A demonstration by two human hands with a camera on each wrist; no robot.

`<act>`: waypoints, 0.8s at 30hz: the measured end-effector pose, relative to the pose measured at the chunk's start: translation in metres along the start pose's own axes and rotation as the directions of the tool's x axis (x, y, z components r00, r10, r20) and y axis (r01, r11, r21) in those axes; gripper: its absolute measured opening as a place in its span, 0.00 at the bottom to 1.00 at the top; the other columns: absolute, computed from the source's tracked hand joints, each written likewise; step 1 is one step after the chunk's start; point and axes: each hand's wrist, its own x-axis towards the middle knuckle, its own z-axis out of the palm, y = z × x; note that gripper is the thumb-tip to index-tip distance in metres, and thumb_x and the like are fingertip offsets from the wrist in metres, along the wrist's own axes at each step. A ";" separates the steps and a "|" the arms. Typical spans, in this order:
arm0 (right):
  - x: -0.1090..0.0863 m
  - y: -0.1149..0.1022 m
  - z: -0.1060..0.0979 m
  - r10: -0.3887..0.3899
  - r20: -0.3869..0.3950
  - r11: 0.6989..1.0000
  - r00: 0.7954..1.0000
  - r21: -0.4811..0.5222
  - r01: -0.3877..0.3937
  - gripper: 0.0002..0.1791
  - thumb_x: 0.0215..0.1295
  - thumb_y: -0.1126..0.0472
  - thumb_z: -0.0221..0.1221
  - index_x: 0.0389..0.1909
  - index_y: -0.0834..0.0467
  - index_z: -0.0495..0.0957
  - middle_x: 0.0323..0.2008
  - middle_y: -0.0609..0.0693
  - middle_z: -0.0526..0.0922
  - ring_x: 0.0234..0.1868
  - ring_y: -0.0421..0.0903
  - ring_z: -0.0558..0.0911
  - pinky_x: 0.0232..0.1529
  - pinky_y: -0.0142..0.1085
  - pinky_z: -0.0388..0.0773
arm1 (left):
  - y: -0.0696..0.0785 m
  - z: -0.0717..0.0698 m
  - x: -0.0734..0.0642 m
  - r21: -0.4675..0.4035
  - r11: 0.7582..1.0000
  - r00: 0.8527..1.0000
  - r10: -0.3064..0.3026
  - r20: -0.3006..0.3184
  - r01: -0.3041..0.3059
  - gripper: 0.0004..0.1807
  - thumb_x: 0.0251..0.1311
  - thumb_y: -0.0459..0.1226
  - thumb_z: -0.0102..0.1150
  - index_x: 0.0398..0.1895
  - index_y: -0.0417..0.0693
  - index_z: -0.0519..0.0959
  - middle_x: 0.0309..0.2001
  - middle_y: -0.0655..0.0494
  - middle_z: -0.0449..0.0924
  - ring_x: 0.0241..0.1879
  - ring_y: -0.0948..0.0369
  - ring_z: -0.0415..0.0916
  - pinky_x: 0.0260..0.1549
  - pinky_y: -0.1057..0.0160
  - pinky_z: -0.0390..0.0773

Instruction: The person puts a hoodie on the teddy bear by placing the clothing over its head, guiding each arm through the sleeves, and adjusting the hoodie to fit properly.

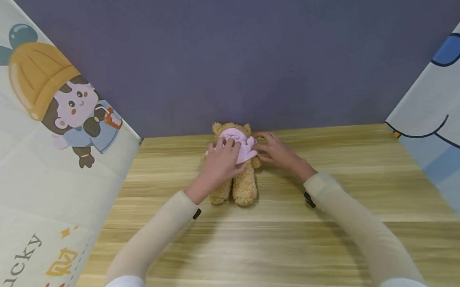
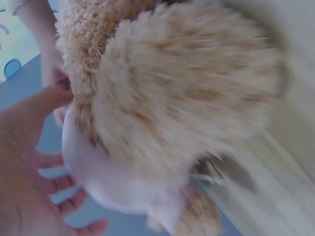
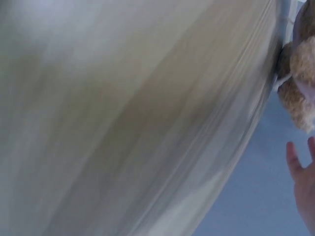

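Observation:
A light-brown teddy bear (image 1: 244, 187) is on the table near the back wall, its legs towards me. Folded pink cloth (image 1: 245, 147) covers its upper body and part of its head; whether this is a garment cannot be told. My left hand (image 1: 222, 160) lies over the bear's left side as I see it, fingers on the cloth. In the left wrist view, that hand (image 2: 24, 162) has spread fingers, its thumb against the fur. From the other side, my right hand (image 1: 277, 152) reaches the cloth's edge with extended fingers. Two of its fingers (image 3: 294, 160) show in the right wrist view.
The wood-grain table (image 1: 233, 244) ends at a dark blue-grey back wall (image 1: 227, 55). Printed cartoon sheets stand along the left (image 1: 56, 166) and right (image 1: 442, 110) sides. Both wrists carry small dark straps. The wrist views are partly blurred.

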 end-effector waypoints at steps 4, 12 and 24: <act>0.001 -0.010 0.006 0.117 -0.030 0.992 0.993 0.056 -0.116 0.12 0.67 0.58 0.65 0.49 0.56 0.85 0.66 0.63 0.70 0.67 0.65 0.67 0.66 0.62 0.65 | 0.017 0.009 0.023 0.140 0.990 0.997 -0.035 0.073 0.025 0.48 0.49 0.73 0.63 0.63 0.48 0.73 0.60 0.44 0.70 0.60 0.41 0.66 0.52 0.33 0.70; 0.005 -0.026 0.008 0.248 0.020 0.965 0.969 0.077 -0.249 0.12 0.70 0.57 0.64 0.51 0.55 0.84 0.66 0.61 0.69 0.66 0.66 0.66 0.64 0.63 0.66 | 0.021 0.024 0.034 0.305 0.941 0.971 -0.198 0.137 0.149 0.53 0.54 0.78 0.49 0.66 0.44 0.70 0.60 0.43 0.72 0.61 0.39 0.69 0.59 0.31 0.66; -0.004 -0.038 0.004 0.338 0.122 0.940 0.933 0.014 -0.342 0.13 0.70 0.56 0.63 0.50 0.56 0.82 0.62 0.60 0.71 0.65 0.66 0.66 0.63 0.64 0.67 | 0.010 0.030 0.029 0.268 0.956 0.979 -0.158 0.127 0.119 0.45 0.61 0.73 0.48 0.60 0.44 0.75 0.56 0.40 0.78 0.58 0.39 0.74 0.60 0.25 0.60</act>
